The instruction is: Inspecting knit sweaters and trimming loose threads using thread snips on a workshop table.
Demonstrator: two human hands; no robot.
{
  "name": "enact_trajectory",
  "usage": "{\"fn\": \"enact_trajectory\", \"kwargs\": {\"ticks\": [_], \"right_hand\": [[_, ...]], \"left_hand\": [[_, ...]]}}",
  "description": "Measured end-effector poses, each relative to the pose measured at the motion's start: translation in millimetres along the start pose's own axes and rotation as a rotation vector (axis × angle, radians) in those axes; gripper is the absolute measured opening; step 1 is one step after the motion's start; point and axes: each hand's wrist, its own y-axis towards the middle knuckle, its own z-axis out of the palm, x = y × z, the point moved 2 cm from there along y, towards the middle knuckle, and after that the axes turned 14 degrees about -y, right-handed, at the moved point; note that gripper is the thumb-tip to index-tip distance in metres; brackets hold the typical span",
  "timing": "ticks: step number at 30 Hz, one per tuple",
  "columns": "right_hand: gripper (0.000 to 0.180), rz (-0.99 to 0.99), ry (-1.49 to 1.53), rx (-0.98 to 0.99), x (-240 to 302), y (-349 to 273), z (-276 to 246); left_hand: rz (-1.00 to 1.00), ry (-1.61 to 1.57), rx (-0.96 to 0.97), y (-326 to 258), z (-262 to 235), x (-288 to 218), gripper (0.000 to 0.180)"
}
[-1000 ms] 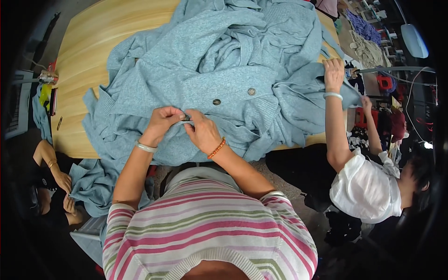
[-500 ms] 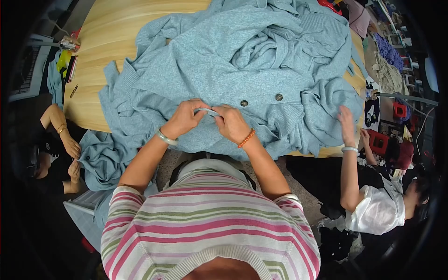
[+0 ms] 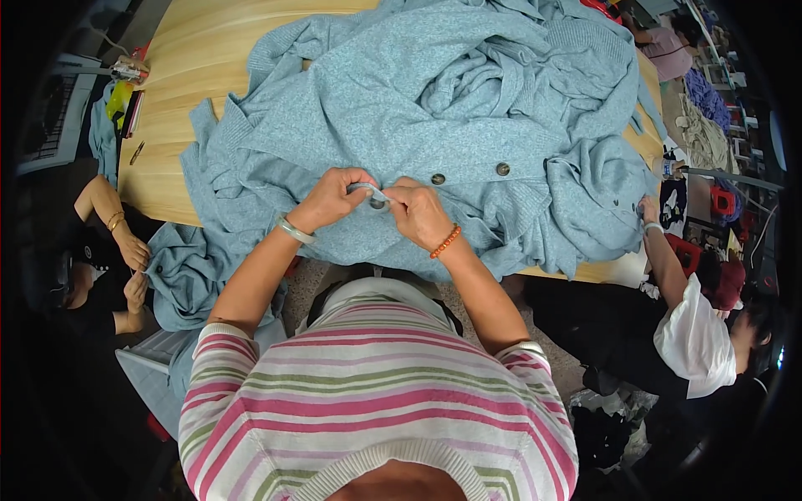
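A grey-blue knitted cardigan (image 3: 368, 108) lies bunched in front of me. Along its front band are dark buttons, one button (image 3: 438, 179) just right of my hands and another button (image 3: 503, 169) farther right. My left hand (image 3: 330, 200) pinches the folded edge of the band between thumb and fingers. Close beside it, my right hand (image 3: 420, 215) grips the same edge, its fingertips closed. Between the hands the edge is bent up in a short strip, with a dark button (image 3: 378, 203) partly showing beneath it.
More of the knitwear covers much of the wooden table (image 3: 192, 58). Small thread snips (image 3: 137, 153) lie at its left. One co-worker's hands (image 3: 134, 271) hold grey-blue knitwear at left; another co-worker's hand (image 3: 648, 210) touches the pile at right. A grey crate (image 3: 142, 371) stands lower left.
My hands have drawn slightly apart, and a button now shows under the edge between them. The right co-worker's arm has swung outward to the pile's right edge.
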Motion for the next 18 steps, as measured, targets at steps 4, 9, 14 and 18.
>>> {"fn": "enact_trajectory", "kwargs": {"ticks": [4, 9, 14, 18], "right_hand": [[0.007, -0.044, -0.009, 0.027, 0.8, 3.0, -5.1], [0.019, 0.222, -0.135, 0.225, -4.7, -14.6, -22.3], [0.016, 0.29, -0.185, 0.114, -38.1, -56.4, -25.7], [0.013, 0.186, -0.163, -0.102, -14.9, -50.5, -33.5]], "left_hand": [[0.022, -0.053, -0.026, -0.9, 5.2, -2.0, 0.009], [0.198, 0.048, -0.238, -2.0, -16.3, 14.0, 0.008], [0.462, 0.633, -0.297, -8.5, 6.4, -32.8, 0.031], [0.58, 0.665, 0.088, -5.6, 74.2, -59.1, 0.04]]}}
